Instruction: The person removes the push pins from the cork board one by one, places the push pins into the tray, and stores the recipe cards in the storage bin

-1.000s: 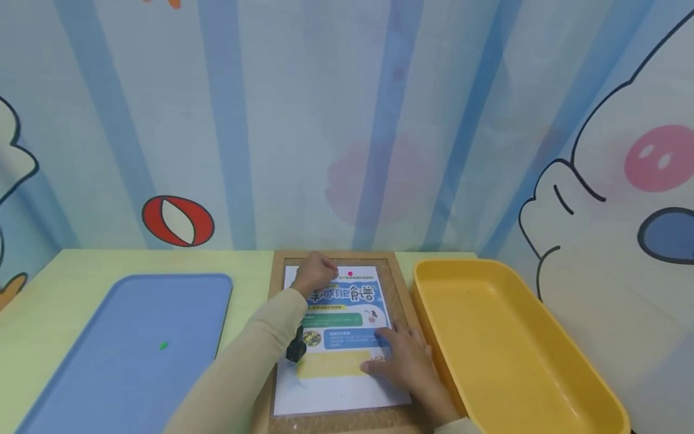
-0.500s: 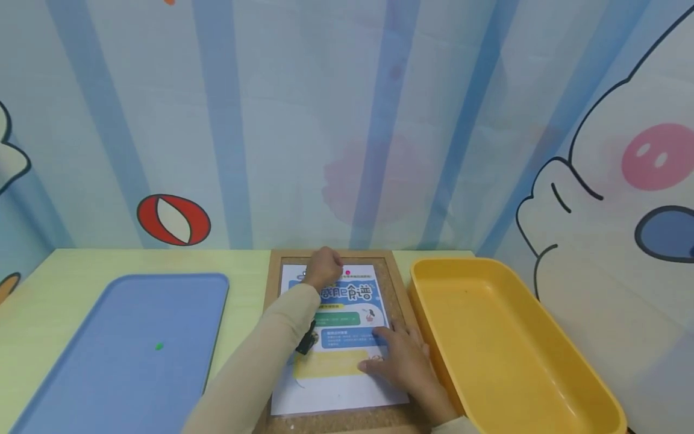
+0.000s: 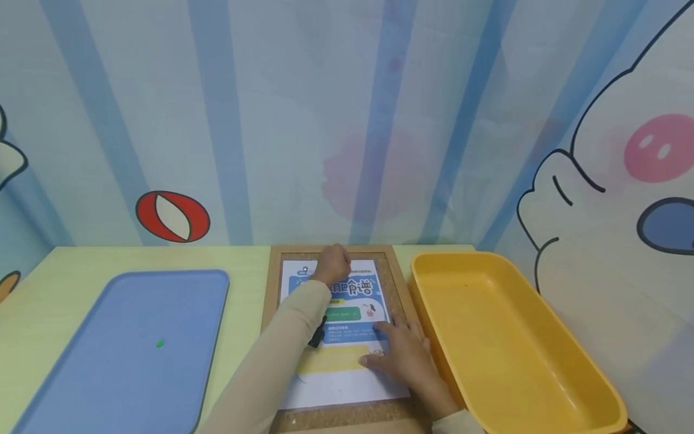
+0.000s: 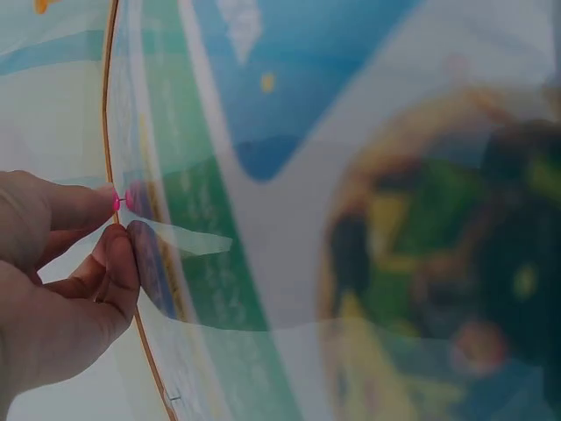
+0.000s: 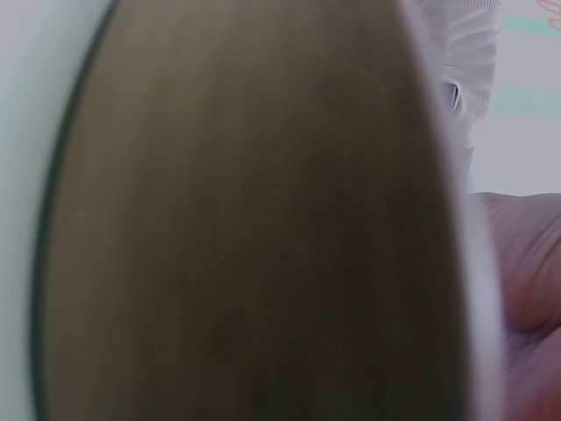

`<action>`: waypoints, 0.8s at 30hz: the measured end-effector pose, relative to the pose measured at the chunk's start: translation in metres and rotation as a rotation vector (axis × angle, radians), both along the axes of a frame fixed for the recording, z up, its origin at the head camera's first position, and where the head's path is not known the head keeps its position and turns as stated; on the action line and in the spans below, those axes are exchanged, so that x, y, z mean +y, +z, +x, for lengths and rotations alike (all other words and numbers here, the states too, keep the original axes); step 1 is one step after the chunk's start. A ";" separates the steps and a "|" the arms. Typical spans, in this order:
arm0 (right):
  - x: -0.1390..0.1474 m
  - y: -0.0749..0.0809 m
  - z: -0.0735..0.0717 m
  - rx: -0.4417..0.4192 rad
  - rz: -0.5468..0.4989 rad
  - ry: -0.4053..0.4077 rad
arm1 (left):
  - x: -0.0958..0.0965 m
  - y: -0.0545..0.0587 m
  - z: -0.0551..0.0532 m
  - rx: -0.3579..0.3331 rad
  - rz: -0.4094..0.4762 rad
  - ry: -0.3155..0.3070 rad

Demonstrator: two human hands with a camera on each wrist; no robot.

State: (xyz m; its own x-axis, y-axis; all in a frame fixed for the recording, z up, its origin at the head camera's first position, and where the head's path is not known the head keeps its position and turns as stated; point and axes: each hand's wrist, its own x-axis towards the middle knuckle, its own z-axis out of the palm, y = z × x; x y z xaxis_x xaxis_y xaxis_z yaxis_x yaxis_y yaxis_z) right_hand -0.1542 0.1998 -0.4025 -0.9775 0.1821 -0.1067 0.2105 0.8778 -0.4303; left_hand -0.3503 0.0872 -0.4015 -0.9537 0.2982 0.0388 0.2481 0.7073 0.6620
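Note:
A corkboard [image 3: 347, 416] with a wooden frame bears a printed poster [image 3: 336, 386], a white sheet with blue, green and yellow blocks. At the poster's top edge, my left hand [image 3: 332, 265] pinches a pink push pin [image 4: 116, 203] between its fingers, as the left wrist view shows. Its thin needle shows next to the poster's glossy surface, which mirrors it. My right hand [image 3: 403, 355] rests on the board's right side, thumb on the poster, fingers spread towards the frame. In the head view the pin is hidden behind the left hand.
A blue tray [image 3: 135, 313] lies left of the board, with a small green piece [image 3: 159, 344] on it. A deep yellow tray [image 3: 488, 313] stands close on the right. Behind the table [image 3: 244, 259] hangs a printed cloth [image 3: 293, 120].
My left hand has moved right along the poster's top edge to the pink push pin, which it now covers. The right hand has stayed in place.

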 end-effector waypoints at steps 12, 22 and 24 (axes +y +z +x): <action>0.001 -0.001 0.003 0.023 -0.009 0.010 | 0.004 -0.005 -0.006 -0.005 -0.026 0.008; 0.002 -0.001 0.002 0.036 0.005 0.034 | 0.004 -0.004 -0.008 0.034 -0.069 -0.015; 0.003 0.000 0.002 0.034 0.005 0.038 | 0.004 -0.003 -0.008 0.032 -0.084 -0.020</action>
